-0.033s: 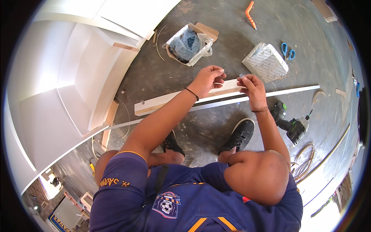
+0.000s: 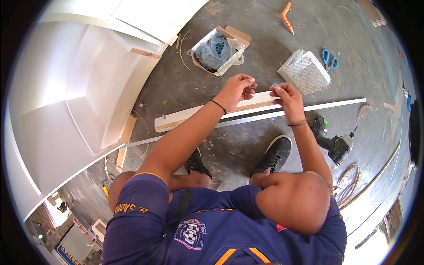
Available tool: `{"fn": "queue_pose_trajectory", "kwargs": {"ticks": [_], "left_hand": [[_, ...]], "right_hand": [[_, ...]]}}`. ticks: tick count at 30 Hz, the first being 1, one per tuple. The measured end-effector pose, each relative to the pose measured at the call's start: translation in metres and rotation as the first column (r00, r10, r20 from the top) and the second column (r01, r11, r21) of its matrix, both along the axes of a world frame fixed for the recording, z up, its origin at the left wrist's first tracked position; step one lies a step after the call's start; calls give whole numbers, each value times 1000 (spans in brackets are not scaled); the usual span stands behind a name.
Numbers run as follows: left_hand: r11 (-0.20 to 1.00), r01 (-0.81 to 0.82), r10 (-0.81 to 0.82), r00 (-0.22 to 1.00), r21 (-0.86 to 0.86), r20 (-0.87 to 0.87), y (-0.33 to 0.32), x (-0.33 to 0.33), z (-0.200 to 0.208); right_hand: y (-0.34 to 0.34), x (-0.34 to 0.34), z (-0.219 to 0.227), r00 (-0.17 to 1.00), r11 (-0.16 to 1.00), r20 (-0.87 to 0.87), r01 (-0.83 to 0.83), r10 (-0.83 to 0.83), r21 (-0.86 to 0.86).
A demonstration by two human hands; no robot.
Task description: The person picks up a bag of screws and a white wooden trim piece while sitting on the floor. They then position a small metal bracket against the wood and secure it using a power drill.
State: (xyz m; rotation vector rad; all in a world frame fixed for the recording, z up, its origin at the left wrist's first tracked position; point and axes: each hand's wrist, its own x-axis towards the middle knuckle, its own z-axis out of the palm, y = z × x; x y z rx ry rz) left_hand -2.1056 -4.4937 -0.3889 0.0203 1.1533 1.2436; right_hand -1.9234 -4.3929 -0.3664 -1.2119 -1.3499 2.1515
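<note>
My left hand (image 2: pixel 237 92) is raised over the floor with thumb and forefinger pinched together; what they hold, if anything, is too small to make out. Across from it, my right hand (image 2: pixel 289 101) grips a small clear, greyish piece (image 2: pixel 275 85) between thumb and fingertips. A narrow gap separates the two hands. Beneath them lies a narrow white board (image 2: pixel 181 116) with a bare wood edge. Alongside it, nearer my shoes, a long thin pale strip (image 2: pixel 327 104) runs across the floor.
An open carton (image 2: pixel 229 66) with a plastic bag, a patterned white box (image 2: pixel 304 73), blue-handled scissors (image 2: pixel 329 61) and an orange bent tool (image 2: pixel 287 17) lie beyond my hands. At right are a cordless driver (image 2: pixel 339 151) and coiled edging (image 2: pixel 348 179). A white cabinet (image 2: pixel 57 132) fills the left.
</note>
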Motion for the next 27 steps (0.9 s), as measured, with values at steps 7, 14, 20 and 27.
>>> {"fn": "queue_pose_trajectory", "kwargs": {"ticks": [7,14,20,27], "left_hand": [[998,-49,49,999,-26,5,-22,-21,-15],[999,-43,43,999,-29,5,-24,-24,-3],[998,-60,57,994,21,90,-35,-41,-6],[995,-92,95,988,-31,118,-45,-39,-20]], "right_hand": [[5,-76,14,961,904,17,-264,274,335],[10,-154,11,840,607,151,-489,521,626],[51,-195,3,652,183,582,-727,487,661],[47,-240,-42,494,-140,808,-819,321,556]]}}
